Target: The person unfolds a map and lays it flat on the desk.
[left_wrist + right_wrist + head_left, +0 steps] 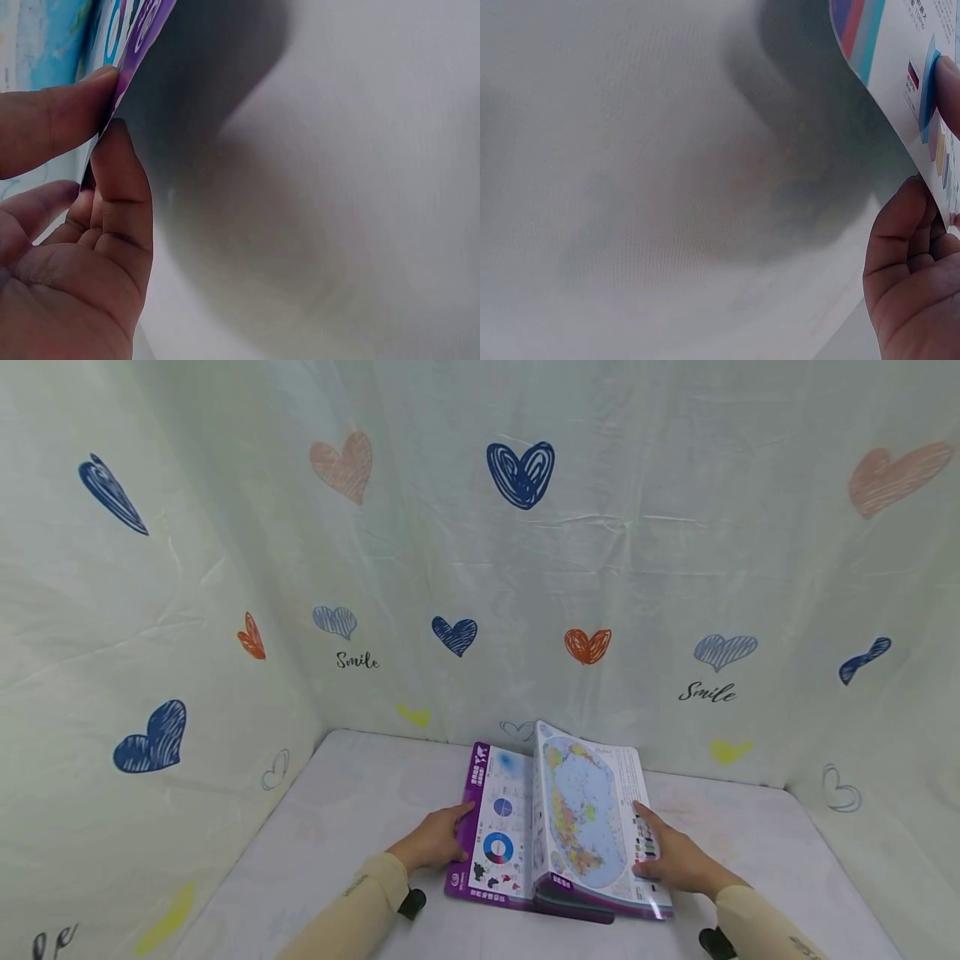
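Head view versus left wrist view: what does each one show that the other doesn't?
Only the head view shows the right hand and the curtain with its hearts.

Only the left wrist view shows a fingertip of the left hand against the back of the purple edge of the map.

Both show the left hand, part or all of the map, and the white table.

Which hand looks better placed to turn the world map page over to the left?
Probably the right hand: it pinches the outer edge of the map page, thumb above and fingers beneath. The left hand grips the purple-edged page opposite, so it seems suited to steadying that side.
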Available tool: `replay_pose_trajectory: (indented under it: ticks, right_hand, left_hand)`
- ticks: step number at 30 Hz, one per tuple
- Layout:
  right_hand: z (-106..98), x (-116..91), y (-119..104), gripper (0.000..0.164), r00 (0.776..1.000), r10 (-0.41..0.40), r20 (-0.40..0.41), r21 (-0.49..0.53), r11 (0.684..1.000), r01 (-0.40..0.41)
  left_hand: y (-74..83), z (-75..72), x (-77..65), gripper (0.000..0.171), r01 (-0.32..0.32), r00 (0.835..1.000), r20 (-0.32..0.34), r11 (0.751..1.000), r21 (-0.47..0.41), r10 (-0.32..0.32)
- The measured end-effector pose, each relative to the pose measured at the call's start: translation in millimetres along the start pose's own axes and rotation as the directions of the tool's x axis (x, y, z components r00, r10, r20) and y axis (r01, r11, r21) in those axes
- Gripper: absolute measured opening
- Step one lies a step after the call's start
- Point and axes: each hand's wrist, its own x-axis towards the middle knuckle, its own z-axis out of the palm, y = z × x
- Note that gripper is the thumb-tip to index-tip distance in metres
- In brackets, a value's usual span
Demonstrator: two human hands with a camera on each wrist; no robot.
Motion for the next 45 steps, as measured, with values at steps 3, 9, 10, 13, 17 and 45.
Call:
replay_pose_trajectory:
  ticks: [3,9,10,13,17,45]
  right_hand:
    - [-2.8,-0.7,3.5,0.112,1.0,-0.01,-0.003,-0.007,1.0,0.01]
    - [-8.4,-1.3,9.3,0.114,1.0,-0.002,0.004,-0.01,1.0,0.003]
    - [-9.2,-1.5,9.8,0.114,1.0,-0.001,0.006,-0.007,1.0,0.001]
    - [-11.4,-2.7,10.4,0.115,1.0,-0.003,0.009,-0.005,1.0,0.003]
    - [-14.4,-5.7,10.8,0.113,1.0,-0.026,0.002,-0.01,1.0,0.026]
    - [-27.8,-14.6,30.3,0.116,1.0,0.0,-0.012,-0.018,1.0,0.0]
  left_hand:
    - [-2.9,-5.7,-2.4,0.083,-0.002,1.0,-0.002,1.0,0.014,0.002]
    - [-8.1,-14.2,-6.6,0.084,0.013,1.0,-0.004,1.0,0.028,-0.012]
    - [-9.3,-14.9,-6.9,0.084,0.017,1.0,-0.007,0.999,0.032,-0.017]
    - [-11.8,-17.2,-8.3,0.083,0.031,0.999,-0.014,0.999,0.042,-0.03]
    - [-14.9,-19.5,-9.5,0.084,0.044,0.999,-0.02,0.998,0.041,-0.043]
    - [-32.7,-32.6,-20.5,0.083,0.135,0.989,-0.062,0.988,0.07,-0.131]
